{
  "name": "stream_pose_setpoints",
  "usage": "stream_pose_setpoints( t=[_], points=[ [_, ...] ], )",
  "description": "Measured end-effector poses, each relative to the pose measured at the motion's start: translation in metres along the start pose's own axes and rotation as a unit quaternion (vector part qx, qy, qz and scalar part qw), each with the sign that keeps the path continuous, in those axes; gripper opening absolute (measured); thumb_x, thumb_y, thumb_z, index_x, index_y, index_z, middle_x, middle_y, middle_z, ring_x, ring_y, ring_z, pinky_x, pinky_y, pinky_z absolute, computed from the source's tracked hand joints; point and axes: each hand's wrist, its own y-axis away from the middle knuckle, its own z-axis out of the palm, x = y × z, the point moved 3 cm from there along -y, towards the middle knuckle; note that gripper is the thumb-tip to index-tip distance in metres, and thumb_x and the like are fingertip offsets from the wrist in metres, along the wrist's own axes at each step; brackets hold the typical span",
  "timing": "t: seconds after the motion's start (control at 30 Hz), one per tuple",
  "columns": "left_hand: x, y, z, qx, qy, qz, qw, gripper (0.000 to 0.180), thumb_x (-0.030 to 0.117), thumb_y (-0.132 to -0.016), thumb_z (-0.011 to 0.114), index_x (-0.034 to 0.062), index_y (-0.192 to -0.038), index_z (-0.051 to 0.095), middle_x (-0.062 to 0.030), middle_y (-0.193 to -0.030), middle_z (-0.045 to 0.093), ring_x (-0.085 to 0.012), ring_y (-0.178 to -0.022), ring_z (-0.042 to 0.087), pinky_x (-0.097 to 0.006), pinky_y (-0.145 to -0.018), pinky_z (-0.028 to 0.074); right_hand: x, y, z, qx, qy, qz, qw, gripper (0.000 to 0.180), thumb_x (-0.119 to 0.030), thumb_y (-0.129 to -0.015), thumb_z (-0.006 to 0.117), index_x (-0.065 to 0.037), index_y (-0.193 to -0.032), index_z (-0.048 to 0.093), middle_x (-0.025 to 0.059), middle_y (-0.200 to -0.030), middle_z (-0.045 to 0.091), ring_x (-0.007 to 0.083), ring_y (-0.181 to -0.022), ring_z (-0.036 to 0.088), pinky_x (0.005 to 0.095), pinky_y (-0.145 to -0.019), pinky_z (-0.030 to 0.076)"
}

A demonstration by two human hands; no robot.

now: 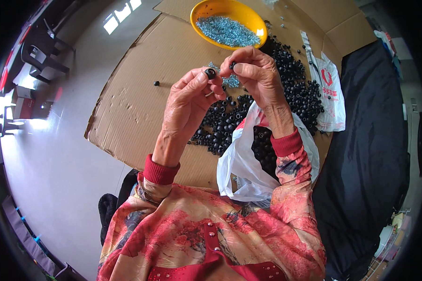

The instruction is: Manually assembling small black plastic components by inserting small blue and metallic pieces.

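Between the thumb and fingers of my left hand (191, 89) is a small round black plastic cap (210, 73), its hollow side showing. My right hand (258, 72) pinches another small black part (233, 65) just beside it; the two pieces are apart. Under both hands a pile of black caps (225, 122) spreads over the cardboard. Below my right wrist, a white plastic bag (234, 164) stands open with more black caps (265, 151) inside. A small heap of clear bluish pieces (230, 81) lies behind my hands.
A yellow basin (195, 29) holding many clear bluish pieces (227, 32) stands at the far side of the cardboard sheet (131, 93). A flat white printed bag (332, 100) lies at right, beside black cloth (365, 140). One loose black cap (156, 83) sits at left. Chairs (44, 54) stand far left.
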Motion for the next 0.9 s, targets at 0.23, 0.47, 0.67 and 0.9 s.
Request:
stream_pose_setpoints(
  t=[0.23, 0.47, 0.67, 0.9],
  points=[
    [-0.006, -0.002, -0.002, 0.004, -0.014, -0.008, 1.0, 0.02, 0.019, -0.088, 0.054, 0.0014, -0.098, 0.056, -0.007, -0.085, 0.059, -0.0162, -0.075, 0.058, -0.034, -0.075, 0.049, -0.017, 0.009, 0.01, 0.047, 0.138, -0.009, 0.989, 0.017, -0.004, -0.076, 0.061, 0.001, -0.093, 0.062, 0.0071, -0.084, 0.064, 0.0119, -0.078, 0.061, 0.026, -0.075, 0.05],
    [-0.007, -0.001, -0.003, 0.014, -0.027, -0.013, 0.999, 0.022, 0.021, -0.088, 0.054, 0.0016, -0.098, 0.055, -0.0067, -0.085, 0.058, -0.0171, -0.076, 0.058, -0.035, -0.076, 0.049, -0.022, 0.009, 0.014, 0.007, 0.232, -0.037, 0.972, 0.015, -0.001, -0.077, 0.062, -0.001, -0.093, 0.063, 0.0043, -0.083, 0.065, 0.0097, -0.076, 0.061, 0.0234, -0.073, 0.05],
    [-0.008, -0.002, -0.002, 0.003, -0.019, -0.014, 1.0, 0.022, 0.02, -0.089, 0.052, 0.0014, -0.1, 0.054, -0.0066, -0.087, 0.058, -0.0167, -0.078, 0.058, -0.035, -0.076, 0.048, -0.027, 0.01, 0.022, 0.008, 0.256, -0.046, 0.966, 0.013, 0.001, -0.077, 0.061, 0.0, -0.09, 0.064, 0.0044, -0.082, 0.064, 0.0097, -0.074, 0.061, 0.0232, -0.07, 0.05],
    [-0.01, -0.003, -0.007, 0.008, -0.034, -0.013, 0.999, 0.022, 0.02, -0.089, 0.053, 0.0015, -0.101, 0.054, -0.0063, -0.088, 0.059, -0.0167, -0.078, 0.058, -0.035, -0.077, 0.048, -0.038, 0.009, 0.032, -0.037, 0.495, -0.17, 0.852, 0.014, 0.0, -0.073, 0.064, -0.001, -0.087, 0.063, 0.0043, -0.078, 0.063, 0.0098, -0.071, 0.059, 0.0236, -0.066, 0.048]
  ],
)
